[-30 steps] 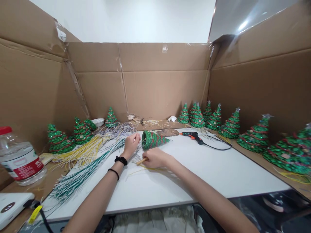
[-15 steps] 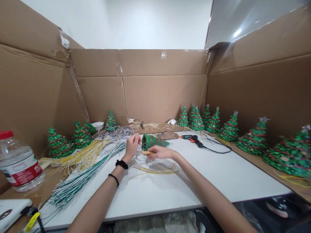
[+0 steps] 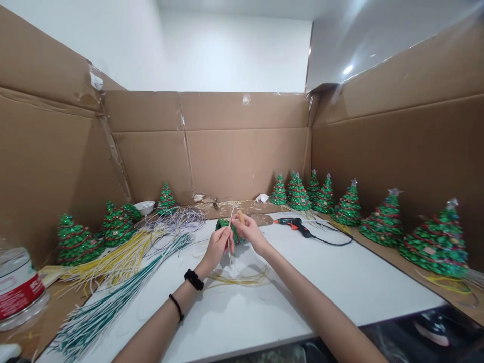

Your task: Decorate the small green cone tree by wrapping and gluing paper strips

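Observation:
My left hand (image 3: pixel 219 244) is closed in a pinch on a thin pale strand (image 3: pixel 229 252) that runs up and down past its fingertips. Close beside it, my right hand (image 3: pixel 247 232) has its fingers wrapped round a small tan stick-like handle (image 3: pixel 241 217); the far part of that tool is too small to make out. Behind both hands a green tinsel Christmas tree (image 3: pixel 222 222) lies on its side, mostly covered by them. Below the hands, loose yellow and white strands (image 3: pixel 242 280) rest on the white board (image 3: pixel 264 307).
A glue gun (image 3: pixel 297 225) with a black cord lies right of the hands. Green-and-white strands (image 3: pixel 113 302), yellow strands (image 3: pixel 109 259) and lilac strands (image 3: pixel 181 220) spread out left. Decorated trees (image 3: pixel 434 242) line the right edge. A water bottle (image 3: pixel 18 292) stands left; cardboard walls (image 3: pixel 242 156) enclose the table.
My hands have come together over the lying tree, the left moving right and lower. The tool in my right hand has turned from level to upright. The whole view has shifted slightly.

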Demonstrator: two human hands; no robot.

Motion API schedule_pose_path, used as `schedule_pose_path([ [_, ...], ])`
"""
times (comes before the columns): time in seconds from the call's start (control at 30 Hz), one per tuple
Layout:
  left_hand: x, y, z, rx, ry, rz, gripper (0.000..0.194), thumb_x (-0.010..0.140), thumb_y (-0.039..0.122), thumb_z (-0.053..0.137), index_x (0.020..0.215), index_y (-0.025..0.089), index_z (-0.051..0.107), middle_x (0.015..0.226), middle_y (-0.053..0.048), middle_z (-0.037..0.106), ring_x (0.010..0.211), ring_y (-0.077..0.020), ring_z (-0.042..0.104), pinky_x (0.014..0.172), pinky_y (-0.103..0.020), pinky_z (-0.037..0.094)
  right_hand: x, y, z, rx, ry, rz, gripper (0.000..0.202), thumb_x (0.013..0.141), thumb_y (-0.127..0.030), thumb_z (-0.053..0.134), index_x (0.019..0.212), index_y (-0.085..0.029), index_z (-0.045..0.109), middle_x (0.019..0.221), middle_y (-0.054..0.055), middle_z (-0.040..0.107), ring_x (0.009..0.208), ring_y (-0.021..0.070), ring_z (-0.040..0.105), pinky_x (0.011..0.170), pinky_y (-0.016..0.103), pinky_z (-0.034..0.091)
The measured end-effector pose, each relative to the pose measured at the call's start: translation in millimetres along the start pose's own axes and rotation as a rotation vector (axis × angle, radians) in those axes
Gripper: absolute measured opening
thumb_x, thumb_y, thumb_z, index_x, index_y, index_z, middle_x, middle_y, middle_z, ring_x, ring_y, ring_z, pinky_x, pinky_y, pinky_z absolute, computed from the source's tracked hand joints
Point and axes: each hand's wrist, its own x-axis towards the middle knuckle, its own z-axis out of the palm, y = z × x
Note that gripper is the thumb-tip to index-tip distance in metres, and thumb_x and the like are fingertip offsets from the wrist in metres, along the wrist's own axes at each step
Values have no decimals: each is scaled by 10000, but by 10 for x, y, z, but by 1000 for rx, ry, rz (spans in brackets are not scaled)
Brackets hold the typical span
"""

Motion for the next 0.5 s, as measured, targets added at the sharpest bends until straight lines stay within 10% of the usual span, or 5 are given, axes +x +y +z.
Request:
schedule_pose_path([
  [0.5, -13, -12, 100, 28, -30, -79, 403, 811, 522, 452, 589, 186, 471, 322, 80, 371, 298, -60, 270, 361, -199, 214, -15, -110, -78, 117, 128, 46, 487, 556, -553, 736, 789, -145, 610, 496, -88, 398, 399, 28, 196, 398, 217, 104],
])
